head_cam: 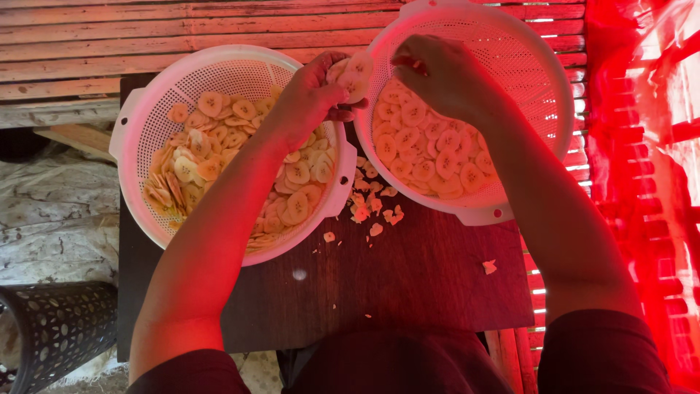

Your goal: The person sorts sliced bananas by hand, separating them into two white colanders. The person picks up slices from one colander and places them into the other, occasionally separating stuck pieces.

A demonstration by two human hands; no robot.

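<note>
Here the left hand [310, 98] pinches banana slices [350, 73]; right hand's [437, 73] grip unclear.

Left arm: bare forearm reaching up and inward from the lower left.
Left hand [310, 95]: back up, fingers curled in a closed grip.
Right arm: bare forearm reaching up from the lower right, wrist bent.
Right hand [437, 73]: just right of the left hand, fingertips pinched together.

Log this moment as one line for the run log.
left hand: holds banana slices | right hand: over right colander of slices | left colander: slices | board: scraps
</note>
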